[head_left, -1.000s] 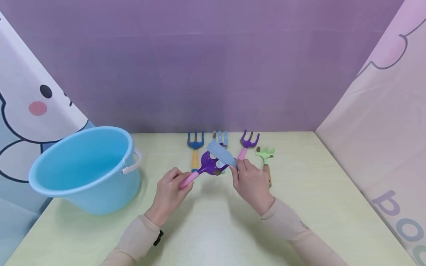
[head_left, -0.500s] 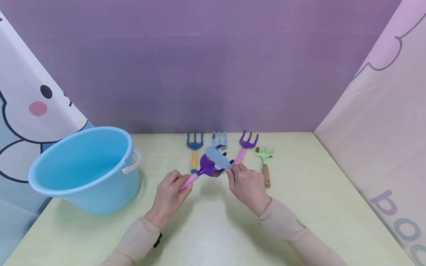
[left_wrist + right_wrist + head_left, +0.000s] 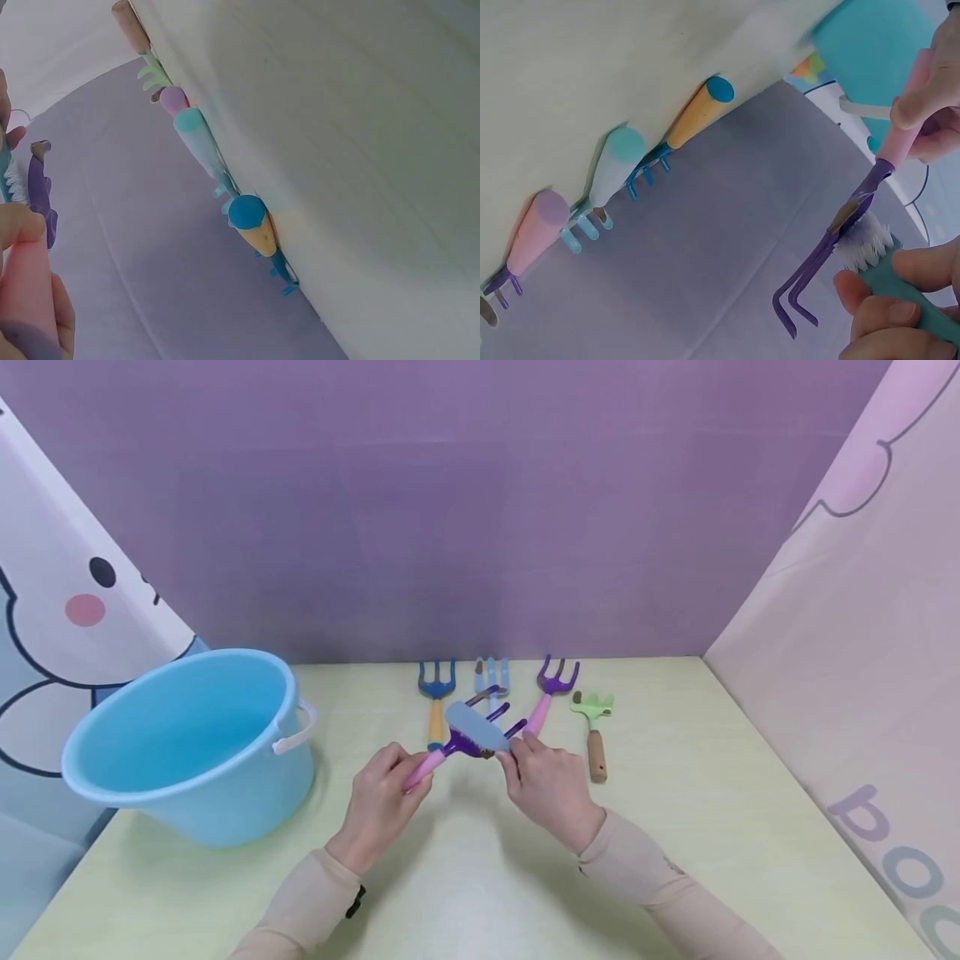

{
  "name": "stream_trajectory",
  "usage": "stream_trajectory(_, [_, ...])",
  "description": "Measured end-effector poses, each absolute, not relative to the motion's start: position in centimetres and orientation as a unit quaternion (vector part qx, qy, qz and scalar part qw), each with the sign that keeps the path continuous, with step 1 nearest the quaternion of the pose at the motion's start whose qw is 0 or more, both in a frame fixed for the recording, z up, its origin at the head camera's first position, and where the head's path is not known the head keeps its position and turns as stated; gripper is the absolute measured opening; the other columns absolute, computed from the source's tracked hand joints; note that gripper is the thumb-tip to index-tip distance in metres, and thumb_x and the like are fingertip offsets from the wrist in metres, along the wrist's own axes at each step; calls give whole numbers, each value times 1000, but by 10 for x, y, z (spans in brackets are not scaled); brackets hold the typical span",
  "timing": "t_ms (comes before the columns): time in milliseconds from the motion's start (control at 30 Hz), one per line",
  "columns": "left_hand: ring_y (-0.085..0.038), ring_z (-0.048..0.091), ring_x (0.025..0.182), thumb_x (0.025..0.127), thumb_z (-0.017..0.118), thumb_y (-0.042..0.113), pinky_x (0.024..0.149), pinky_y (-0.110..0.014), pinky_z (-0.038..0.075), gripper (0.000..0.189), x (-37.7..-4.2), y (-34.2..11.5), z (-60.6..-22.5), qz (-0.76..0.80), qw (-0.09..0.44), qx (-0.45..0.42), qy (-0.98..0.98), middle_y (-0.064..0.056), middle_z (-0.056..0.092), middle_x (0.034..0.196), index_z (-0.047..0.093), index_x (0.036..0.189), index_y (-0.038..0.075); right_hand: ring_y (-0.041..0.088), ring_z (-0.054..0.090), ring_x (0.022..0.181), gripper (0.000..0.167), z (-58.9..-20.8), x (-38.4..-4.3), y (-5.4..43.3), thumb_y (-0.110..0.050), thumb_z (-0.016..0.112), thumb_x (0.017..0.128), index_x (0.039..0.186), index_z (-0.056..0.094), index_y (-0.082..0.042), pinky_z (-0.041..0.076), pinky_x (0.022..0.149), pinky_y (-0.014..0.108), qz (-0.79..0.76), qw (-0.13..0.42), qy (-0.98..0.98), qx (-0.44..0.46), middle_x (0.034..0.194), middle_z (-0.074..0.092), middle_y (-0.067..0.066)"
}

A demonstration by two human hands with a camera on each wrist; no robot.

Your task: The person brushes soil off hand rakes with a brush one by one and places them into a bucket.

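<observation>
With our left hand (image 3: pixel 381 795) we are gripping the pink handle of a purple fork (image 3: pixel 460 744), holding it above the tabletop (image 3: pixel 480 893), its tines pointing away from us and to the right. In our right hand (image 3: pixel 555 791) we are pinching a blue brush (image 3: pixel 474 727) between thumb and fingers; its white bristles (image 3: pixel 866 241) are touching the fork's head just beside a brown patch (image 3: pixel 844 216). Beyond our hands, a blue fork (image 3: pixel 437 714), a partly hidden pale fork (image 3: pixel 492 672), a second purple one (image 3: pixel 553 687) and a green one (image 3: pixel 596 750) are lying in a row. A bucket (image 3: pixel 232 810) is standing to our left.
</observation>
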State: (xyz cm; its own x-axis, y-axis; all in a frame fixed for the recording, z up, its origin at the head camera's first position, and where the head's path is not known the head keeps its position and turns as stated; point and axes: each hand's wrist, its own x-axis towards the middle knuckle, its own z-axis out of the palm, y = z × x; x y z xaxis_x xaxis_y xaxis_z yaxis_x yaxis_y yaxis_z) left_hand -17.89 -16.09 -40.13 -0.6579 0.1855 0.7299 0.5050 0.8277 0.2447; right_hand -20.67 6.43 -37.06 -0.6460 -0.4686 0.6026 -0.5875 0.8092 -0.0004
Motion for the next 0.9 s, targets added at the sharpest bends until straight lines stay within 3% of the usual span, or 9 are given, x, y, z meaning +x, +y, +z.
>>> stream_trajectory(233, [-8, 45, 65, 67, 78, 6, 57, -19, 49, 21, -178, -161, -399, -220, 351, -183, -891, 1, 50, 74, 72, 87, 3, 7, 35, 40, 21, -370, -208, 64, -26, 60, 87, 81, 66, -7, 25, 35, 17, 131, 282, -907, 286, 64, 54, 0])
stream_trajectory(500, [-8, 44, 64, 65, 79, 6, 55, -19, 48, 22, -180, -162, -400, -226, 363, -182, -886, 1, 50, 72, 72, 86, 3, 4, 32, 43, 17, -367, -201, 64, -28, 60, 87, 82, 65, -13, 22, 36, 18, 183, 212, -918, 280, 57, 41, -8])
stream_trajectory(733, [-8, 43, 62, 65, 77, 4, 52, -20, 46, 18, -183, -163, -402, -223, 383, -196, -875, 0, 49, 70, 71, 82, 1, 4, 34, 43, 17, -361, -196, 66, -26, 61, 87, 85, 66, -10, 24, 38, 17, 200, 225, -907, 294, 62, 51, -5])
stream_trajectory(900, [-8, 43, 62, 65, 78, 5, 54, -19, 47, 20, -182, -163, -401, -218, 367, -179, -886, 0, 49, 71, 72, 84, 2, 6, 36, 41, 17, -361, -199, 71, -23, 62, 86, 86, 65, -6, 21, 37, 16, 201, 290, -893, 279, 68, 61, 0])
